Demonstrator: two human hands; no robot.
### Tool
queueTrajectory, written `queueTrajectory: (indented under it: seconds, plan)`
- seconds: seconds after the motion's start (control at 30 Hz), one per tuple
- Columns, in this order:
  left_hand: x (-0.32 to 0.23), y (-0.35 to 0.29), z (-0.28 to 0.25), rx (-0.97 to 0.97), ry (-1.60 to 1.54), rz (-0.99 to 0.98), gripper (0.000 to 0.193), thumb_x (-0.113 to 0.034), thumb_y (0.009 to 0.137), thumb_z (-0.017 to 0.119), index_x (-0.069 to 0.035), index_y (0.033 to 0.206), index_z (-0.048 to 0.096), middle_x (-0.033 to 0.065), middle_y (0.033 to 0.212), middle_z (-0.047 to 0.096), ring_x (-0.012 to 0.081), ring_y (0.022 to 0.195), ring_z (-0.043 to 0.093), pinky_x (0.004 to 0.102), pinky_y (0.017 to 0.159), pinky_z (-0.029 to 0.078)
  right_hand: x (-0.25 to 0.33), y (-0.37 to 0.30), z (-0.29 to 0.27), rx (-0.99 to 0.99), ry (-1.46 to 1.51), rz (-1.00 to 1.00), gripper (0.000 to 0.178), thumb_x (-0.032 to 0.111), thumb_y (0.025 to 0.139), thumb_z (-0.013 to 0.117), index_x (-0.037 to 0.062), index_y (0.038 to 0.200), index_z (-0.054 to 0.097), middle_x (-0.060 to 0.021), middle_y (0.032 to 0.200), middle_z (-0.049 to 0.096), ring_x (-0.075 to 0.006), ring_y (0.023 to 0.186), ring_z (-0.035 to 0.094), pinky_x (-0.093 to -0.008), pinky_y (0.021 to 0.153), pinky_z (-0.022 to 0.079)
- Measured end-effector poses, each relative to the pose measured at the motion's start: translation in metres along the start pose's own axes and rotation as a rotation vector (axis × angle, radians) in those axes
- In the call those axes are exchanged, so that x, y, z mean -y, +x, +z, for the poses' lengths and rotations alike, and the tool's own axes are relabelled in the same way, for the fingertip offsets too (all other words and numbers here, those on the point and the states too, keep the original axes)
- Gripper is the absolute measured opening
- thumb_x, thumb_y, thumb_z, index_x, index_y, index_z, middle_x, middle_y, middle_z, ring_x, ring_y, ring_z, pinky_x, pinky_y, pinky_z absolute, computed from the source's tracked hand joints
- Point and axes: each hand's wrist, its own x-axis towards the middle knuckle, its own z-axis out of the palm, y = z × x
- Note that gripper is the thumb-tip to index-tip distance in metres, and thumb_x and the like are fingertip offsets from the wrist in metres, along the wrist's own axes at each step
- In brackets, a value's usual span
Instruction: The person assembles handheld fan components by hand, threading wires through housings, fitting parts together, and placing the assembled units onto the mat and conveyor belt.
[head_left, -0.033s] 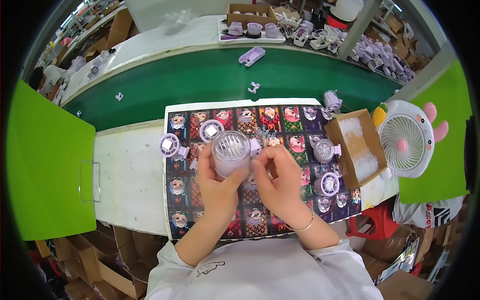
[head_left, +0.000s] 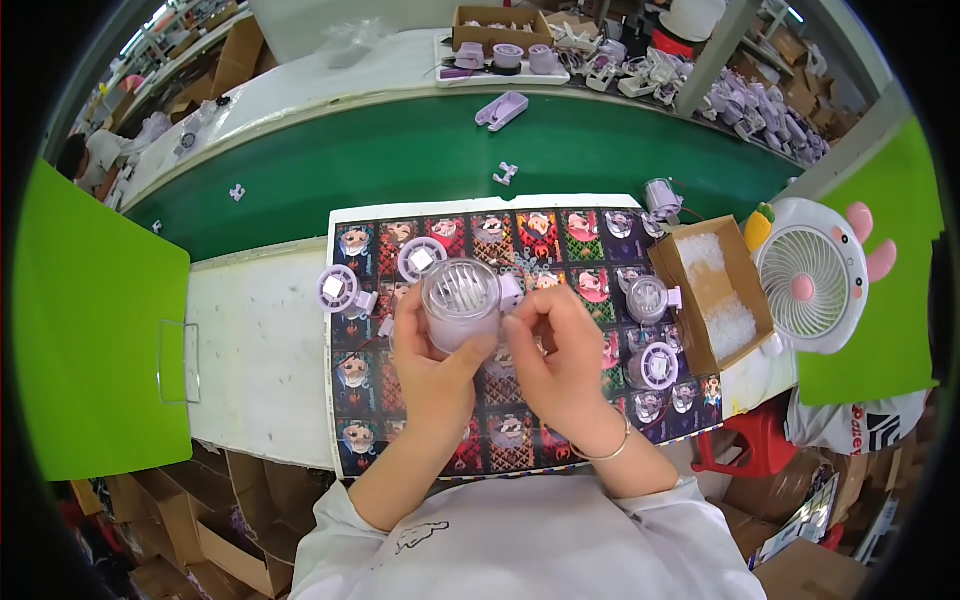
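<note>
Your left hand (head_left: 432,362) has its fingers clamped on the clear round fan housing (head_left: 460,303) at frame centre; your right hand (head_left: 556,352) pinches its fingers together just beside the housing, over the printed mat (head_left: 560,240).

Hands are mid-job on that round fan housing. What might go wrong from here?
The left hand alone holds the pale fan housing above the printed mat; if that hold loosens it may drop onto the loose round parts below. The right hand pinches something too small to make out beside the housing; it might slip and get lost on the busy mat.
</note>
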Motion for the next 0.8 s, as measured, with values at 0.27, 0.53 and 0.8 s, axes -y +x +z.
queueTrajectory:
  seconds: [0.27,0.53,0.8]
  plan:
    - [-0.008,-0.009,0.003,0.053,0.099,0.003,0.079,-0.010,0.070,0.086,-0.004,0.134,0.041,0.0090,0.127,0.054,0.0209,0.118,0.055,0.0356,0.099,0.047,-0.010,-0.001,-0.009,-0.059,0.091,-0.067,0.027,-0.006,0.076,0.072,0.0026,0.095,0.053,-0.0084,0.082,0.055,-0.0163,0.065,0.055,-0.0280,0.058,0.046]
    - [-0.003,-0.012,0.000,0.059,0.183,0.081,0.079,0.001,0.068,0.080,-0.003,0.135,0.039,0.0110,0.129,0.053,0.0215,0.120,0.055,0.0360,0.099,0.047,-0.010,-0.014,-0.005,-0.087,0.063,0.087,0.020,-0.005,0.078,0.072,0.0038,0.089,0.058,-0.0045,0.075,0.056,-0.0114,0.060,0.053,-0.0265,0.050,0.041]
    - [0.005,0.006,-0.005,-0.061,0.235,0.093,0.076,0.001,0.069,0.080,-0.003,0.134,0.042,0.0099,0.129,0.053,0.0203,0.116,0.055,0.0345,0.098,0.047,-0.024,-0.004,-0.003,0.174,-0.162,-0.044,0.006,-0.002,0.086,0.059,-0.0038,0.086,0.054,-0.0140,0.075,0.046,-0.0265,0.065,0.046,-0.0358,0.057,0.038]
